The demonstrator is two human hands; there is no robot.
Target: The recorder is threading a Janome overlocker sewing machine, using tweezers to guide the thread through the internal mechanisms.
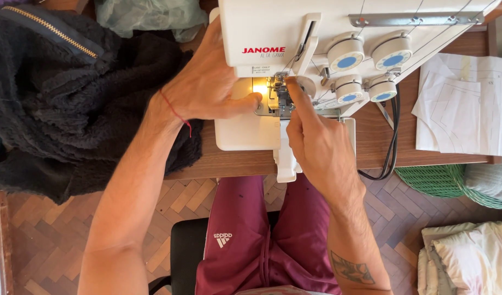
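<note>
White overlock machine [316, 38]: left hand [204, 87] and right hand [316, 142], holding nothing, finger its needle area [278, 93].

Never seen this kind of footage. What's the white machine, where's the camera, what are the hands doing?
There is one view, from a camera worn on the person's head, looking down at their own hands. The white machine is a tabletop sewing machine with four blue-topped dials, standing on a wooden table. The left hand rests beside the lit needle area, thumb pointing in. The right hand reaches its fingertips to the needle area; whether it pinches thread is too small to tell. A dark fleece garment lies to the left, paper sheets to the right.
</note>
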